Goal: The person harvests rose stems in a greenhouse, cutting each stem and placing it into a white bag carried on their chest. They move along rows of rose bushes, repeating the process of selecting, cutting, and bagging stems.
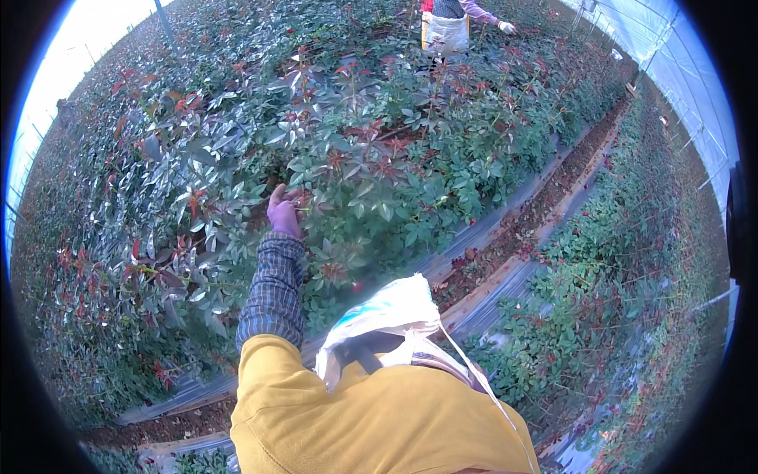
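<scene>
My left hand [285,211], in a purple glove with bare fingertips, reaches in among the rose bushes [355,195]. A short green stem [302,208] sticks out to the right from between its curled fingers, and the index finger points up. Dark green and reddish leaves surround the hand and partly hide what lies behind it. My right hand is out of view. At my front hangs a white sack [388,314], its mouth gaping, with a white strap [482,382] running over my yellow top.
A soil path [503,237] strewn with fallen red petals runs between plastic-covered bed edges [482,237]. Another row of roses [568,308] grows at right. Ahead, a person [447,26] with a white sack stands among the bushes. Greenhouse sheeting [693,77] slopes at upper right.
</scene>
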{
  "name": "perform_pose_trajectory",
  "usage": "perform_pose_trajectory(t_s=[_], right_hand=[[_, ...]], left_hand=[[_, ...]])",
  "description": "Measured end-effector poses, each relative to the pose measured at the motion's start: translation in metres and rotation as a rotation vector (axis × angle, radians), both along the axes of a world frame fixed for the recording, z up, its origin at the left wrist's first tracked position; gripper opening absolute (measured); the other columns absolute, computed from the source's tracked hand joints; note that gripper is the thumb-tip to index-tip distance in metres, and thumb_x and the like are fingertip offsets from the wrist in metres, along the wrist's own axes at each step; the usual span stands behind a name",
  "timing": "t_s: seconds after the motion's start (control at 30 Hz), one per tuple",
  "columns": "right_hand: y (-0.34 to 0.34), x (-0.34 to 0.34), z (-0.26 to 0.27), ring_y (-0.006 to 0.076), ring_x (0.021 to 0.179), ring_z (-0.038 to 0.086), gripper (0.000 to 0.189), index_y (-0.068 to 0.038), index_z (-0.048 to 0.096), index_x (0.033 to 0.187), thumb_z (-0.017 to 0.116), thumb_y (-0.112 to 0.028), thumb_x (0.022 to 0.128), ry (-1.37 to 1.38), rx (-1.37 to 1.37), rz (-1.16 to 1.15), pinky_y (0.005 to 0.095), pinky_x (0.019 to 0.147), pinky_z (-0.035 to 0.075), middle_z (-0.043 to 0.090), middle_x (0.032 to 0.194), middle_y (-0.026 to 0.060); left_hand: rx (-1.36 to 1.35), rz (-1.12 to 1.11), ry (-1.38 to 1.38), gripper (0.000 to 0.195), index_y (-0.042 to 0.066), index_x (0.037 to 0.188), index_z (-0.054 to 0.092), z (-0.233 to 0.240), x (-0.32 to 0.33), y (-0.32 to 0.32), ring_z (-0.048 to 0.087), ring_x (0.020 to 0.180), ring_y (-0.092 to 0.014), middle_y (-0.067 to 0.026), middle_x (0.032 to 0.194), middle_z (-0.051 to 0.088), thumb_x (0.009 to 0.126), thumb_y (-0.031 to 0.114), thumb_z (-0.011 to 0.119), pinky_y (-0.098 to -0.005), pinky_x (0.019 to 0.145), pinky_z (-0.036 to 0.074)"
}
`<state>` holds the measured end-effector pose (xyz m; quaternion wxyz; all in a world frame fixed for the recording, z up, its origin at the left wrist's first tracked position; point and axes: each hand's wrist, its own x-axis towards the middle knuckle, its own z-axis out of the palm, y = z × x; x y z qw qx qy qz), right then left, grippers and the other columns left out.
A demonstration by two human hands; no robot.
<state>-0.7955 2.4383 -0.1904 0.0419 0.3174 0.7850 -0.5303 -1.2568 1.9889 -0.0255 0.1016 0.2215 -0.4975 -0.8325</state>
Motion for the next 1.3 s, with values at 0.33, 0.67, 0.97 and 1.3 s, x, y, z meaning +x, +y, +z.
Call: perform_pose_trajectory(t_s=[0.33, 0.67, 0.97, 1.3], right_hand=[[-0.02, -0.098, 0.03, 0.0238, 0.08, 0.062, 0.034, 0.001, 0.065, 0.097, 0.052, -0.022, 0.078, -0.044, -0.018, 0.086, 0.0322, 0.075, 0.047, 0.065, 0.086, 0.016], [0.008, -0.1, 0.002, 0.0214, 0.082, 0.063, 0.033, 0.001, 0.065, 0.098, 0.055, -0.025, 0.081, -0.042, -0.036, 0.221, 0.0319, 0.076, 0.047, 0.066, 0.089, 0.0151], [0.065, -0.141, -0.027, 0.0189, 0.082, 0.063, 0.032, 0.001, 0.065, 0.1, 0.056, -0.026, 0.085, 0.033, -0.098, 0.343, 0.0308, 0.078, 0.047, 0.068, 0.091, 0.0122], [0.019, -0.349, 0.168, 0.008, 0.045, 0.046, 0.022, -0.003, 0.053, 0.11, 0.046, -0.014, 0.092, -0.287, -0.144, 0.271, 0.0215, 0.039, 0.038, 0.051, 0.062, 0.0028]], left_hand=[[-1.099, -0.133, 0.161, 0.049, 0.005, 0.121, 0.052, 0.09, -0.191, -0.028, 0.06, 0.086, -0.019, -0.0094, 0.098, 0.061, 0.079, 0.022, 0.068, -0.0302, 0.075, 0.048], [-0.793, -0.582, 0.085, 0.035, -0.003, 0.115, 0.058, 0.013, -0.263, -0.018, 0.059, 0.089, -0.01, -0.0053, 0.102, 0.065, 0.082, 0.004, 0.066, -0.0238, 0.082, 0.046], [-1.03, -0.458, 0.038, 0.029, 0.008, 0.112, 0.062, -0.01, -0.251, -0.03, 0.064, 0.074, -0.018, -0.0094, 0.09, 0.068, 0.086, 0.021, 0.059, -0.0307, 0.068, 0.049], [-0.969, -0.257, 0.191, 0.026, 0.002, 0.107, 0.06, -0.022, -0.196, -0.057, 0.063, 0.086, -0.03, -0.0184, 0.092, 0.065, 0.085, 0.016, 0.058, -0.0355, 0.076, 0.047]])
